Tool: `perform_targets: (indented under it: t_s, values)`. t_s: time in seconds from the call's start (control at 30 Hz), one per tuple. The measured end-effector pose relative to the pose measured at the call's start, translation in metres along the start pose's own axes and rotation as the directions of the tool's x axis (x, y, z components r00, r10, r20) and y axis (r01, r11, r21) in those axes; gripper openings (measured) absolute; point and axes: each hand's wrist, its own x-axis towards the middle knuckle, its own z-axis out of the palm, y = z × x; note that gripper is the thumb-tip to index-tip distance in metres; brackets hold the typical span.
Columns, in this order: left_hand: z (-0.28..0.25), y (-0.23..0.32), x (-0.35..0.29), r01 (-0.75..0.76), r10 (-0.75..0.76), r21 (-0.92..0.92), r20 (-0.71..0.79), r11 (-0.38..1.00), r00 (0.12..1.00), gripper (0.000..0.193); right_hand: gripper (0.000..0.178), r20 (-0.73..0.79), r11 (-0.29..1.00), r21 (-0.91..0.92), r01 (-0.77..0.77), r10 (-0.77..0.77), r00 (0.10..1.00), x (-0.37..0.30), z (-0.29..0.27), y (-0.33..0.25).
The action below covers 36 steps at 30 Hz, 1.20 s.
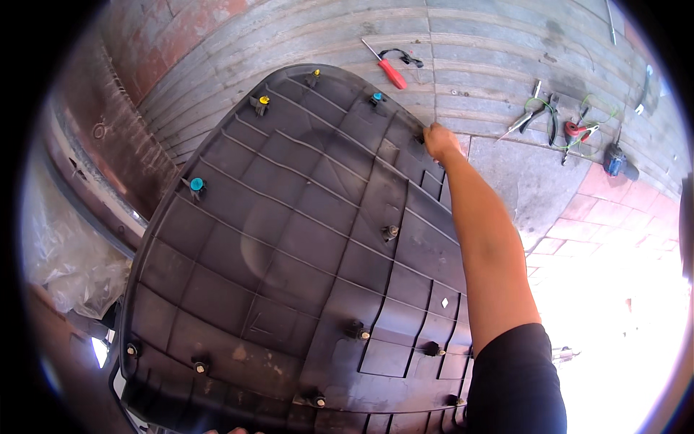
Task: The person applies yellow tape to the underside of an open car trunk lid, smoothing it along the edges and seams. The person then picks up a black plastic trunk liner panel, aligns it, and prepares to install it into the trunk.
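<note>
A large dark plastic car trim panel [289, 217] fills the middle of the head view, its ribbed back facing me. Around its rim and across its face sit several clips, among them a yellow clip [263, 101], a blue clip [196, 185] and a bare metal-tipped clip [362, 333]. My right arm reaches across the panel, and my right hand [441, 142] is closed round its far right edge. Of my left hand [237, 431] only the fingertips show, at the panel's near edge; the rest is out of the picture.
Beyond the panel, a red-handled screwdriver [391, 73] lies on the grey paving beside a short black cable [403, 56]. Farther right are pliers [553, 119], a silver pointed tool [517, 124], a red-and-black tool [573, 132] and a blue tool [615, 160]. Car bodywork [119, 210] and clear plastic sheeting [69, 246] stand left.
</note>
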Motion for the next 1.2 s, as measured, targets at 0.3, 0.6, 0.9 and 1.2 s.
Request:
perform_targets:
  t_s: [0.3, 0.6, 0.9, 1.2]
  values:
    - [-0.004, -0.002, -0.004, -0.035, 0.035, -0.019, 0.034, 0.999, 0.999, 0.032, 0.045, 0.299, 0.655, 0.692, -0.303, 0.122, 0.946, -0.016, -0.010, 0.026]
    - [-0.021, -0.003, 0.009, -0.104, 0.098, 0.034, 0.146, 0.994, 0.984, 0.041, 0.046, -0.011, 0.921, 0.340, -0.189, 0.205, 0.979, -0.019, -0.001, -0.016]
    - [-0.029, 0.007, 0.018, 0.020, -0.017, -0.011, 0.187, 1.000, 0.982, 0.036, 0.045, -0.226, 0.974, -0.012, -0.226, 0.218, 0.949, -0.022, 0.032, -0.027]
    - [0.008, 0.005, -0.003, 0.064, -0.059, 0.037, -0.121, 0.997, 0.991, 0.030, 0.051, -0.252, 0.933, -0.063, -0.355, 0.329, 0.910, -0.030, 0.022, -0.031]
